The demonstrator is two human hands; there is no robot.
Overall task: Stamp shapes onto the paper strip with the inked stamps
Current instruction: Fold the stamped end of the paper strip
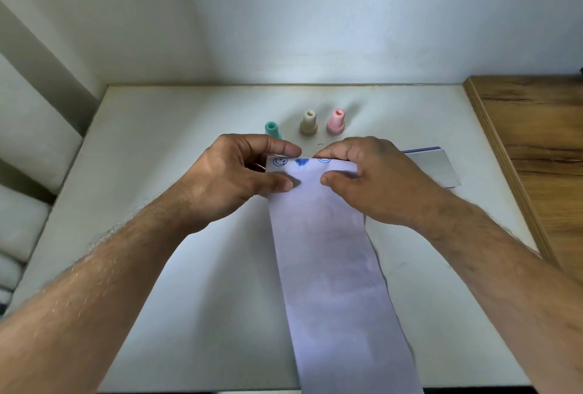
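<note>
A long pale lilac paper strip (331, 267) runs from the table's near edge up the middle. Its far end is folded over, and blue stamped marks (299, 162), among them a smiley face, show along the fold. My left hand (233, 179) pinches the folded end at its left corner between thumb and fingers. My right hand (372, 176) pinches the same fold at its right side. Three small stamps stand just beyond my hands: a teal stamp (273, 129), a beige stamp (308, 123) and a pink stamp (336, 121).
The white table (164, 128) meets a white wall at the back. A flat white card or pad with a purple edge (438, 166) lies behind my right hand. A wooden surface (536, 128) borders the table on the right.
</note>
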